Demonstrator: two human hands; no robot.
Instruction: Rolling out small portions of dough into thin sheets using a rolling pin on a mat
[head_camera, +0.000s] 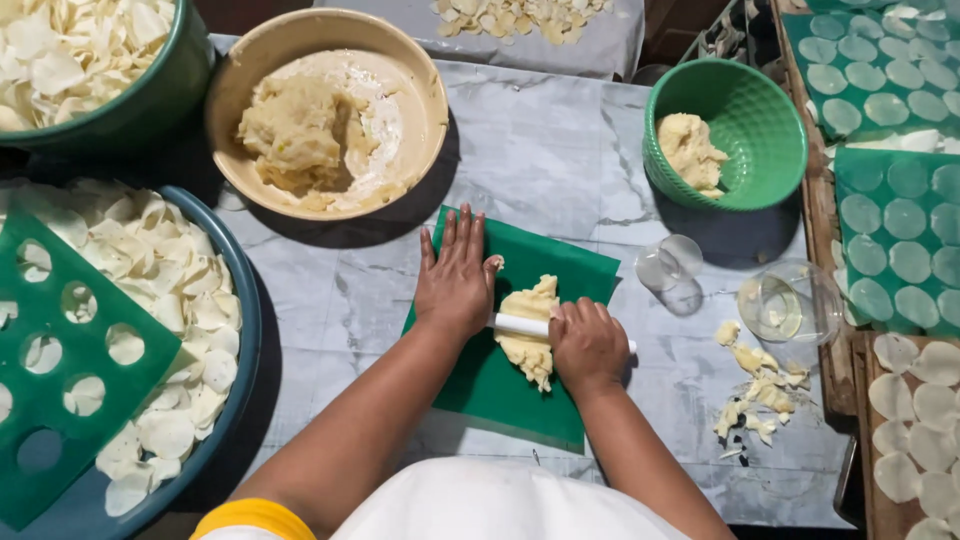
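At centre, on a grey marble-patterned table (560, 150), lies a green mat (500, 390) bearing a flattened lump of pale dough (530, 345). Across the dough rests a white rolling pin (520, 325), lying left to right. Left hand (455, 280): palm down, fingers straight and close together, pointing to the far side, with the heel on the pin's left end and the fingers flat on the mat. Right hand (588, 345): fingers curled into a closed grasp over the pin's right part, just right of the dough.

Far left of the mat stands a tan bowl (420, 70) holding a larger dough mass and flour. Far right stands a green bowl (760, 120) with a smaller dough lump. Between that bowl and the mat lies a clear glass (668, 268); right of it sits a glass jar (800, 300) with yellowish liquid. Near the jar, dough scraps (755, 390) are scattered on the table. At left, a blue basin (235, 330) holds thin white discs and a green perforated sheet (70, 370); a dark green bowl (175, 70) at far left holds more discs. At right, green sheets (890, 200) carry rows of round discs.
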